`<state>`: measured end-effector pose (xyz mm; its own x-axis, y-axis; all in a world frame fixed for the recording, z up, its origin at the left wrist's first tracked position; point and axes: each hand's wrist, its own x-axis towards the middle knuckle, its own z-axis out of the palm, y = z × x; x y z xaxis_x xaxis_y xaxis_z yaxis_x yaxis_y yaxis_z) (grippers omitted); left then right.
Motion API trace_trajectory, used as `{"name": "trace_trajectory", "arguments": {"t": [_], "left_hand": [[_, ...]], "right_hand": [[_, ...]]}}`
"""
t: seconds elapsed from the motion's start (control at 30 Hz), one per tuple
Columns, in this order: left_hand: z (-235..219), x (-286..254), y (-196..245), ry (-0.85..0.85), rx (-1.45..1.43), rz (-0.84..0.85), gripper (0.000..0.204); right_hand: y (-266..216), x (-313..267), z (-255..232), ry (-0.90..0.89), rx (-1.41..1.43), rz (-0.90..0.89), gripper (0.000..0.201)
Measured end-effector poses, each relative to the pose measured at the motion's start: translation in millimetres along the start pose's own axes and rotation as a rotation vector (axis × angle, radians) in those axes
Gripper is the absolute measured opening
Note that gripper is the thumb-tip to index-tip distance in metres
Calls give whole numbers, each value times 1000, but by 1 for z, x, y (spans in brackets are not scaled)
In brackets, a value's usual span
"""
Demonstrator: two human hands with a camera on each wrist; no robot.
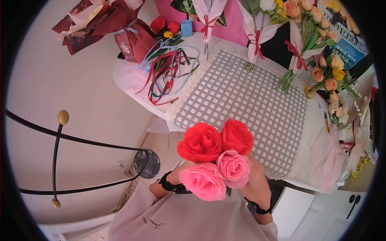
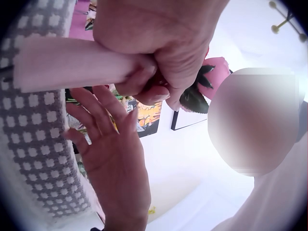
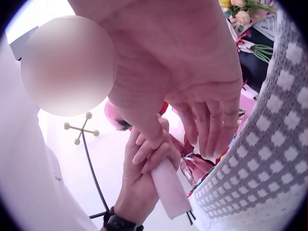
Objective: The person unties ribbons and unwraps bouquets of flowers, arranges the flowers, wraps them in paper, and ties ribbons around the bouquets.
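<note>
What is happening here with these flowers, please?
A person's left hand grips the pale pink wrapping around the stems of a small bunch, with two red roses and two pink roses at its top. The right hand is open, close beside the left one. The bunch is held up near the edge of a table with a grey and white patterned cloth, where loose ribbons lie. More tied bouquets are at its far side.
</note>
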<state>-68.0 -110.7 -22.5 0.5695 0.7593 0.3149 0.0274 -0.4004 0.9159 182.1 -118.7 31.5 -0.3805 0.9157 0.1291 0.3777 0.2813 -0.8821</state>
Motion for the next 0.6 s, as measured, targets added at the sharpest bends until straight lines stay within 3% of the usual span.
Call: {"name": "trace_trajectory", "arguments": {"t": [0.07, 0.13, 0.27, 0.33, 0.37, 0.47, 0.5, 0.6], "left_hand": [[7, 21, 1, 5, 7, 5, 75], [14, 36, 3, 9, 9, 4, 75], [19, 49, 9, 11, 8, 0, 74], [22, 53, 11, 13, 9, -1, 74], [19, 32, 18, 14, 9, -2, 74], [16, 72, 13, 14, 14, 1, 73], [15, 59, 16, 16, 17, 2, 73], [15, 68, 18, 35, 29, -2, 73]], "right_hand": [[8, 2, 10, -63, -35, -67, 53], [17, -4, 17, -143, 52, -271, 64], [26, -24, 17, -30, 139, -249, 66], [14, -8, 10, -335, 333, 189, 61], [24, -8, 24, -74, 270, -144, 52], [28, 5, 16, -145, 131, -42, 48], [35, 9, 21, -13, 204, -81, 18], [49, 8, 22, -122, 63, -35, 29]]}}
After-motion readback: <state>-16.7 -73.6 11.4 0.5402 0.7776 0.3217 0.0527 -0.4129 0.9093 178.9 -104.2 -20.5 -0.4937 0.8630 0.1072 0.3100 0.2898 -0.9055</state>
